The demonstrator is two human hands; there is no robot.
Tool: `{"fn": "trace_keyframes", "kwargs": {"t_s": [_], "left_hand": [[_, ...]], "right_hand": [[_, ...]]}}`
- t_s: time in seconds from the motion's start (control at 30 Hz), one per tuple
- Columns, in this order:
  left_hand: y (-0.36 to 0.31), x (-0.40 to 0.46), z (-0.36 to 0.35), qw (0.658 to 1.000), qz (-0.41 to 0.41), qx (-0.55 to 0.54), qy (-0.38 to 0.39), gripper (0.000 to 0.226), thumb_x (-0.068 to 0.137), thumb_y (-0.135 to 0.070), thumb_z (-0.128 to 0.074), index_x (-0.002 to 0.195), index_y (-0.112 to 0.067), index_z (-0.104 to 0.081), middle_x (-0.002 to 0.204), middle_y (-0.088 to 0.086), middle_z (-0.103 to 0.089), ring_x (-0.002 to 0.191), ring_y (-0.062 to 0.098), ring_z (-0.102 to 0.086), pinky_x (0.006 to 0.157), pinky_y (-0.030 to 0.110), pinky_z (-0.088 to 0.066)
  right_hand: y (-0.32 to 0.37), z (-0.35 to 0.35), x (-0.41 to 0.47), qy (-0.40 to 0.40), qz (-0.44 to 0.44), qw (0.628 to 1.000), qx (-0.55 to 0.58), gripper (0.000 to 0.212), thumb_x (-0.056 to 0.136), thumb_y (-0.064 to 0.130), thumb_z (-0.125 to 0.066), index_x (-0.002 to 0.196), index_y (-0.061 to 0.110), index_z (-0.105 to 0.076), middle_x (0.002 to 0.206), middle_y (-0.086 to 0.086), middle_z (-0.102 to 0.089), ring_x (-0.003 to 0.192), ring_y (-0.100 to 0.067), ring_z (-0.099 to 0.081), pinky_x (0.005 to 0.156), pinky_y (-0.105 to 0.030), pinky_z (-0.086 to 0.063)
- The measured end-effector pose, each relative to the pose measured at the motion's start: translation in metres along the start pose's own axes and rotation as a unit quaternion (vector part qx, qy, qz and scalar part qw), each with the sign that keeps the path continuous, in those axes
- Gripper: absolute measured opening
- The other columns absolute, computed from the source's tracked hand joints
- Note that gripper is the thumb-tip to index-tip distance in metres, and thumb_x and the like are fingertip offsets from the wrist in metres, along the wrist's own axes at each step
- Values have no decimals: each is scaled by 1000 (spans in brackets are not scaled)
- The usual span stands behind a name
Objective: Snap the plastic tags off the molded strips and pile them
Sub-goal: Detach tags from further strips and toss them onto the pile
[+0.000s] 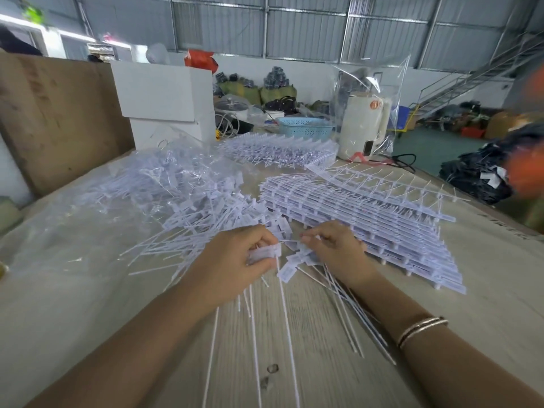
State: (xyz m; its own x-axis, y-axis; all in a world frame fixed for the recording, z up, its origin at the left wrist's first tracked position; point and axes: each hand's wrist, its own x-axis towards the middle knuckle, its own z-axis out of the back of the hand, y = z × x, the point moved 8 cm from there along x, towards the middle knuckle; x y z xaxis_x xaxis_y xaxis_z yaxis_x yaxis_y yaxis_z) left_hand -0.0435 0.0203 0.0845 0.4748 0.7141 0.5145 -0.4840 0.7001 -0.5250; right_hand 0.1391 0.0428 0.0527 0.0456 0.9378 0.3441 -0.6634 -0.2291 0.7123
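My left hand [235, 260] is closed around a bunch of white plastic tags [265, 254], their long thin tails hanging toward me. My right hand [332, 248] pinches other tags [297, 260] at their flat heads, with their tails fanned out beneath my wrist. The two hands nearly touch over the wooden table [309, 363]. Just behind my right hand lies a thick stack of molded strips [368, 219] with tags still attached. A loose pile of snapped tags [200, 207] spreads out behind my left hand.
A clear plastic sheet [97, 201] covers the table's left side. Farther back are a second stack of strips [279, 148], a blue basket [306, 129], a white appliance [365, 125], white boxes [164, 95] and a brown board [59, 119]. A dark bundle [482, 175] sits far right.
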Motion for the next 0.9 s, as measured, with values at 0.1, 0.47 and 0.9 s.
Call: {"fn": "trace_keyframes", "kwargs": {"t_s": [0.1,0.47,0.9], "left_hand": [[0,1,-10,1000,15,-1,-3,23,77,-19,-73,98,-27,-66,88,-17,-65,83,-2,-58,72,19,-45],[-14,0,-12,999,-18,34,-24,40,83,-27,-68,119,-27,-53,96,-14,-60,87,5,-57,74,31,-49],[-4,-4,-15,992,-19,118,25,40,79,-36,-56,118,-27,-56,102,-11,-62,89,9,-57,71,30,-48]], "right_hand": [[2,4,-3,-27,6,997,-66,17,88,30,-63,103,36,-65,99,7,-55,101,-17,-50,95,-49,-37],[47,-11,-21,69,64,995,34,24,86,28,-64,62,33,-63,81,9,-57,88,2,-42,80,-7,-24],[25,-1,-20,11,-10,985,169,33,94,25,-51,71,2,-51,70,1,-40,69,-7,-41,70,-22,-36]]}}
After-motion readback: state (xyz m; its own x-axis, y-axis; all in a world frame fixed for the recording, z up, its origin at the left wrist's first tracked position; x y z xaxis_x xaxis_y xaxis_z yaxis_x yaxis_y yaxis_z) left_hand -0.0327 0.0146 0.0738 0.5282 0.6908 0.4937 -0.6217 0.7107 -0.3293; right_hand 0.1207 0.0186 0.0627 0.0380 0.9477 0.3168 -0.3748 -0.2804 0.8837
